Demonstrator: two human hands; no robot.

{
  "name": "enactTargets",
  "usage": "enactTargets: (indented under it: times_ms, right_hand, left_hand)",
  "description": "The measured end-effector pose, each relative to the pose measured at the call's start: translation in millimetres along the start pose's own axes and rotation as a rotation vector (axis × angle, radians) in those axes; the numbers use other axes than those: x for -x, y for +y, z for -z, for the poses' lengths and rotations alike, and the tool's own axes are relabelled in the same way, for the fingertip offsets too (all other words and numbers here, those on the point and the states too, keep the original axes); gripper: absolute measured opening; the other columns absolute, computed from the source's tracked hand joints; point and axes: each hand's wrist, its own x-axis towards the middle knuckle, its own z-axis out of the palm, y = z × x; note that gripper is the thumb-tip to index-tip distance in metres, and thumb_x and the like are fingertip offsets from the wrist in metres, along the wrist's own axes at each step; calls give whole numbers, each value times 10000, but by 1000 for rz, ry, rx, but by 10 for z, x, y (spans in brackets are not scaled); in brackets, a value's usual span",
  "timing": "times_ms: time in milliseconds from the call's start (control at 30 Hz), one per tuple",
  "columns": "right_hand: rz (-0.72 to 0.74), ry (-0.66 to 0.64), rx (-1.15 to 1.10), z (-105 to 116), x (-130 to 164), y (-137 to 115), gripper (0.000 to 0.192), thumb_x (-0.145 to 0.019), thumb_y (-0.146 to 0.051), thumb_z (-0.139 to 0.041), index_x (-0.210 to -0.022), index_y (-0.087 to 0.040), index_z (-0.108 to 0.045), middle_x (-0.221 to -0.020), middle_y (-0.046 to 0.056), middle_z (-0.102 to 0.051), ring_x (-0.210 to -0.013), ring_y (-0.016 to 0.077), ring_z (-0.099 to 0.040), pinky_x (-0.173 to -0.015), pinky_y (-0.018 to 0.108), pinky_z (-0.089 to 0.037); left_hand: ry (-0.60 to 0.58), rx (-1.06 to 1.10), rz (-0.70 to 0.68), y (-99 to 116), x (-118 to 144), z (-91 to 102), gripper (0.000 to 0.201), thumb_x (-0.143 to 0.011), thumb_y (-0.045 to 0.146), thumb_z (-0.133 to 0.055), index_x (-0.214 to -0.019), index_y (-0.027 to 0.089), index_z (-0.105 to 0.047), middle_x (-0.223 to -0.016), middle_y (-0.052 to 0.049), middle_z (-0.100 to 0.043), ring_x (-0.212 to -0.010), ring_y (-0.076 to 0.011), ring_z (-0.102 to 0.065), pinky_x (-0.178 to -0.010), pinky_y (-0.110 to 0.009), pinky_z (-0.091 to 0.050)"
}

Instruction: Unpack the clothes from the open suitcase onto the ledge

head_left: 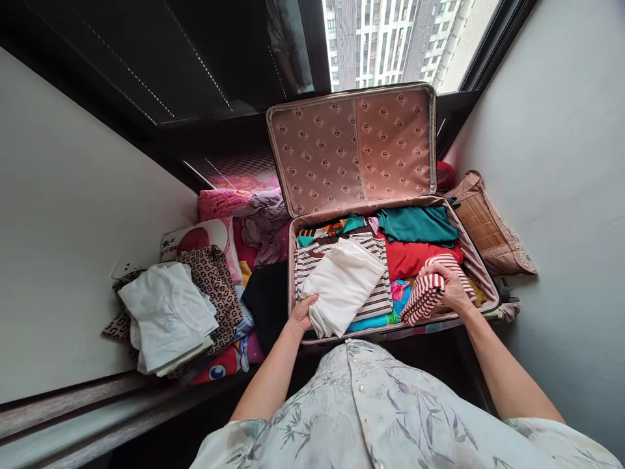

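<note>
Both hands occupied, approx. level w/ each other, one toward each end of the suitcase, lid up on far side. L hand closed on L/near edge of folded white garment: thumb on top, other fingers out of sight, prob. underneath, so firmness n/k. Key rel.: white garment extends R & away from L hand, long axis slanting approx. near-L to far-R; L hand is much the nearer, R hand well apart on the other side. White garment sits over the striped shirt, L half of case; can't tell if flat on it or partly raised. R hand curled round folded red-striped garment, fingers wrapped w/ no visible gap; bundle mostly to L of palm, front fold slanting near-L up to fingers, other part showing past the hand to far R. Loc.: near-R corner of case, in front of red cloth, w/ green cloth beyond that. Contact below bundle hidden. White pile outside case, well L of L hand, untouched.
</note>
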Motion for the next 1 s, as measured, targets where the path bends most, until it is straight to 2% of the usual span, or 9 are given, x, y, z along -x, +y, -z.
enactTargets:
  times_ms: [100,233,333,400,467,567,733,867,1000]
  right_hand:
    - [160,-263,172,-456,-97,-436,188,-751,-373,-667,-892,-248,-662,-922,75,-690,-898,280,-637,-901,440,-539]
    - [477,-734,699,-1763,-164,-833,404,-704,-143,-613,-1102,-153,-681,-1102,124,-692,-1086,313,-572,-1082,455,-423]
    - [548,-826,681,-2596,-103,-783,684,-697,-146,-658,-1378,-126,-591,-1486,201,-520,-1328,324,-480,-1131,442,-385]
    - [482,-774,612,-2805,-51,-632,810,-719,-180,-663,-1508,-140,-484,-1584,198,-426,-1405,311,-432,-1153,430,-375]
    - [419,-721,549,-2729,-43,-474,831,-743,-207,-657,-1546,-167,-445,-1574,153,-462,-1366,270,-486,-1132,374,-409]
    - [367,-606,511,-2285,-211,-329,703,-813,-236,-620,-1505,-211,-500,-1456,81,-589,-1205,212,-603,-1037,306,-481]
    - [221,-239,541,-1451,-983,-189,526,-988,-280,-385,-1484,-136,-484,-1417,192,-566,-1300,289,-531,-1129,486,-416]
    - [-21,60,487,-1065,-1579,49,562,-952,-444,-608,-1411,-127,-537,-1382,227,-561,-1245,321,-554,-1041,493,-481]
    - [-96,147,334,-916,-1829,247,454,-973,-434,-656,-1343,-177,-600,-1353,128,-607,-1169,254,-624,-985,474,-549]
  left_hand:
    - [-11,11,17,13,-2,18,408,-802,54,-704,-1209,71,-680,-993,-169,-792,-1027,-338,-764,-1031,-503,-571]
    - [-141,43,15,24,79,15,519,-905,281,-705,-1383,111,-598,-1139,-172,-773,-1165,-342,-715,-1082,-524,-525]
    - [-266,60,-32,2,176,20,630,-917,520,-695,-1423,166,-574,-1228,-164,-748,-1250,-350,-668,-1105,-513,-505]
    - [-284,34,-49,-32,223,19,617,-881,478,-750,-1396,177,-596,-1220,-160,-751,-1254,-355,-664,-1104,-498,-509]
    - [-267,-17,-55,-71,242,6,594,-834,306,-801,-1376,156,-610,-1186,-166,-762,-1213,-363,-688,-1089,-505,-523]
    - [-201,-62,-66,-107,229,-25,640,-761,85,-780,-1375,104,-602,-1119,-182,-776,-1100,-366,-740,-1034,-528,-562]
    - [-125,-32,-55,-95,207,-23,597,-733,24,-733,-1318,73,-626,-1000,-170,-795,-996,-358,-773,-968,-526,-604]
    - [-117,-33,-50,-86,221,2,509,-734,36,-738,-1236,65,-662,-966,-170,-797,-997,-363,-772,-972,-528,-605]
    - [-103,-22,-64,-85,230,6,506,-727,21,-739,-1227,47,-666,-951,-173,-798,-1029,-364,-765,-983,-518,-603]
